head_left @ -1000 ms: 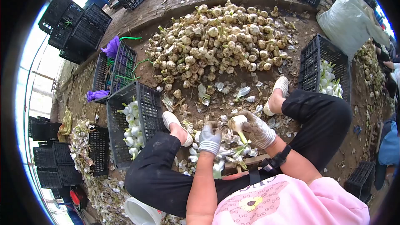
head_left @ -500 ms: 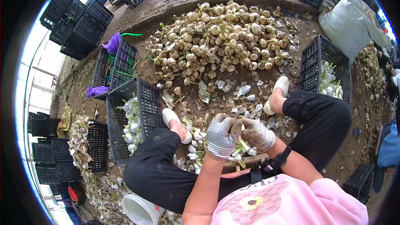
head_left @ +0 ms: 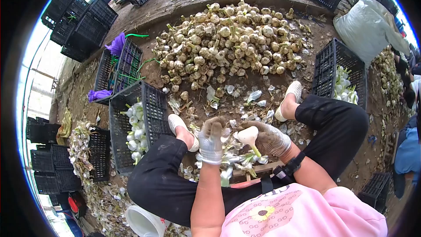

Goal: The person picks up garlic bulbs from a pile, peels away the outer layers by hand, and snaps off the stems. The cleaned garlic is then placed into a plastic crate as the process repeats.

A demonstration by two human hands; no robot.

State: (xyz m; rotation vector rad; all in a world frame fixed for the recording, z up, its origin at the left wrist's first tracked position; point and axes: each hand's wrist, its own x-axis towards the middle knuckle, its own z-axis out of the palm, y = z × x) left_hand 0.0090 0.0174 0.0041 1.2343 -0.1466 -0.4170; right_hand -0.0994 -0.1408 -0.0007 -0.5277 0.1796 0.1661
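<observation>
My right hand (head_left: 272, 140), gloved, was closed around one garlic bulb (head_left: 248, 136); bulb sat at the fingers, between my two hands, pale head toward the left hand, stem slanting down and to the right. My left hand (head_left: 211, 141), also gloved, was raised beside it, apart from the bulb, fingers curled in close together. Couldn't tell if those fingers pinched anything. Glove fingertips dirty on both. Black wristband (head_left: 294, 163) on my right wrist.

Below my hands: leaves and trimmings (head_left: 243, 160), piled between my legs. Peelings (head_left: 253, 96) scattered on the dirt floor between my shoes (head_left: 177, 125). Ahead of me, a big heap of unpeeled garlic (head_left: 228, 39), soil-stained.

Black crate (head_left: 155, 107) by my left leg, clean white bulbs (head_left: 137, 134) inside. Second black crate (head_left: 324, 69) past my right knee, more white bulbs (head_left: 345, 85) in it. White sack (head_left: 364, 28) just behind that one. Left crate had another crate next to it, purple cloth (head_left: 116, 44) on its edge. White bucket (head_left: 142, 223) near my left thigh, lower left.
</observation>
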